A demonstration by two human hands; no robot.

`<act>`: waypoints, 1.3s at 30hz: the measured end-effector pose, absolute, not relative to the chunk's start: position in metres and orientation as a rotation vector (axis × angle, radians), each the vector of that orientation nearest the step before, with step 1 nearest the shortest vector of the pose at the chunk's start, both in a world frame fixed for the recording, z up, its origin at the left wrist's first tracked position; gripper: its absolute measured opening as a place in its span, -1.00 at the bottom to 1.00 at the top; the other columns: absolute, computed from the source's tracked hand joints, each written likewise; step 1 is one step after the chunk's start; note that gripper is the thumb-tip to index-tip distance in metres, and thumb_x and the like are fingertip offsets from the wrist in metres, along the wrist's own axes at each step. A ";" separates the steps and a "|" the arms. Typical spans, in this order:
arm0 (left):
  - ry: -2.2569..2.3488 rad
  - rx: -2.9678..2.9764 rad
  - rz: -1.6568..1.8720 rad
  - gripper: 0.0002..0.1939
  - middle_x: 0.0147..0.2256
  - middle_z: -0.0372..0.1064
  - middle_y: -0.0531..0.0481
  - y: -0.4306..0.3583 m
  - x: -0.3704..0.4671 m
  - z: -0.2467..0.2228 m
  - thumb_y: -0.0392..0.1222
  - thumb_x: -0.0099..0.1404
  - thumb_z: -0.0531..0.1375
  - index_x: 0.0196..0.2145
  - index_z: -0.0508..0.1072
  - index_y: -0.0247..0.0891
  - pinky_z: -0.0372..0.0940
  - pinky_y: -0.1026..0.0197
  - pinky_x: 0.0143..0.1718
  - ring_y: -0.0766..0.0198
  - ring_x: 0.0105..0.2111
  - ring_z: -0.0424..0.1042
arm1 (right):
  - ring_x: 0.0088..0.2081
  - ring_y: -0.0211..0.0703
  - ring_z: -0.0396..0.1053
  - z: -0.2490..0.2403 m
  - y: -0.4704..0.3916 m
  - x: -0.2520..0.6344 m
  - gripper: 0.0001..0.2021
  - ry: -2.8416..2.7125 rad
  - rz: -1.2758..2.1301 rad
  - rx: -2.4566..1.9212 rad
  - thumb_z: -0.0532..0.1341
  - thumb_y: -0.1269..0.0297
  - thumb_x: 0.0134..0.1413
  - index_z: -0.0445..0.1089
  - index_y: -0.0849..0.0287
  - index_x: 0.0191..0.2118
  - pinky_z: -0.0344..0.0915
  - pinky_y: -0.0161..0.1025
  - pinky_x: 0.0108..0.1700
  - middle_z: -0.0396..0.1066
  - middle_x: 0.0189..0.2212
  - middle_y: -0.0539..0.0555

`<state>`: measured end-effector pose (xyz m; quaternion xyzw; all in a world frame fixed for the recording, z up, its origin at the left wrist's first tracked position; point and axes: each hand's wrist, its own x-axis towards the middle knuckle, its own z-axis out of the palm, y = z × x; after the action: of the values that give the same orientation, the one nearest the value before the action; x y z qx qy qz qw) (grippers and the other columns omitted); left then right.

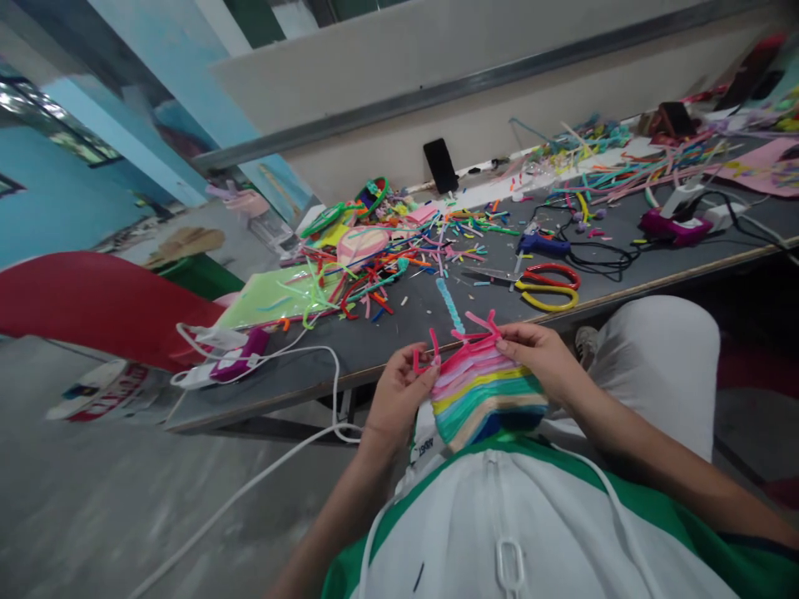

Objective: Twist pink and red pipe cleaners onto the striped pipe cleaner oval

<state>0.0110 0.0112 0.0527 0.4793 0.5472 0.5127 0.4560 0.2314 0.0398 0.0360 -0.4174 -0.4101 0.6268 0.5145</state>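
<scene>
A striped piece of colored pipe cleaners (487,387), running from pink through yellow, teal and beige to blue, is held between my hands at the table's front edge. My left hand (403,389) pinches its upper left corner, where bent pink ends stick up. My right hand (535,349) grips the upper right corner, beside more pink ends. Just beyond the piece lies a light blue fuzzy strip (449,306). Scissors with red and yellow handles (548,286) rest on the table to the right of that strip.
The grey table (399,331) carries piles of pipe-cleaner pieces (374,274), a blue glue gun (544,242) with a black cord, and a black phone (440,165) leaning at the back. A white cable (337,374) hangs over the front edge at left, near a purple-and-white power strip (240,356).
</scene>
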 end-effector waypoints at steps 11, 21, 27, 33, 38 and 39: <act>1.680 2.560 1.098 -0.77 -0.27 0.33 -0.05 0.018 0.040 0.099 -0.14 0.23 0.18 -0.15 0.53 -0.11 0.11 0.06 -0.09 0.15 -0.18 0.28 | -0.41 -0.18 0.40 0.043 0.038 0.229 -0.68 -1.006 1.468 -1.038 0.39 0.12 -0.28 0.52 0.12 -0.30 0.33 -0.23 -0.34 0.50 -0.42 0.02; 1.613 2.629 1.101 -0.79 -0.32 0.38 -0.07 0.015 0.051 0.093 -0.20 0.25 0.15 -0.52 0.42 -0.27 0.11 0.05 -0.12 0.18 -0.23 0.30 | -0.41 -0.16 0.36 0.045 0.041 0.233 -0.75 -1.298 1.121 -1.249 0.27 0.13 -0.12 0.54 0.18 -0.36 0.22 -0.29 -0.41 0.49 -0.46 0.05; 1.541 2.611 1.215 -0.82 -0.35 0.38 -0.07 0.014 0.048 0.086 -0.24 0.24 0.15 -0.52 0.40 -0.26 0.13 0.07 -0.13 0.20 -0.25 0.31 | -0.44 -0.20 0.32 0.047 0.037 0.228 -0.77 -1.370 0.945 -1.274 0.21 0.15 -0.04 0.51 0.20 -0.39 0.17 -0.32 -0.43 0.44 -0.51 0.03; 1.572 2.488 1.255 -0.82 -0.35 0.37 -0.06 0.013 0.046 0.078 -0.23 0.23 0.15 -0.52 0.39 -0.25 0.14 0.08 -0.14 0.20 -0.25 0.32 | -0.45 -0.21 0.29 0.042 0.034 0.225 -0.77 -1.322 0.940 -1.259 0.20 0.14 -0.03 0.49 0.20 -0.39 0.18 -0.32 -0.42 0.40 -0.52 0.02; 1.609 2.450 1.194 -0.78 -0.38 0.37 -0.04 0.013 0.048 0.082 -0.19 0.24 0.14 -0.55 0.39 -0.24 0.13 0.09 -0.14 0.21 -0.27 0.32 | -0.48 -0.23 0.27 0.042 0.038 0.228 -0.77 -1.322 1.019 -1.277 0.23 0.12 -0.08 0.48 0.20 -0.43 0.16 -0.32 -0.44 0.39 -0.55 0.00; 1.609 2.470 1.158 -0.81 -0.35 0.38 -0.05 0.013 0.047 0.084 -0.18 0.24 0.15 -0.51 0.43 -0.24 0.12 0.08 -0.13 0.19 -0.25 0.32 | -0.49 -0.24 0.26 0.043 0.039 0.229 -0.77 -1.322 1.052 -1.274 0.24 0.12 -0.09 0.48 0.20 -0.44 0.15 -0.32 -0.45 0.38 -0.55 -0.01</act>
<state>0.0467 0.0130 0.0839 0.7799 0.5079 0.3655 -0.0126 0.2291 0.0395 0.0433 -0.5245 -0.5444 0.4333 0.4907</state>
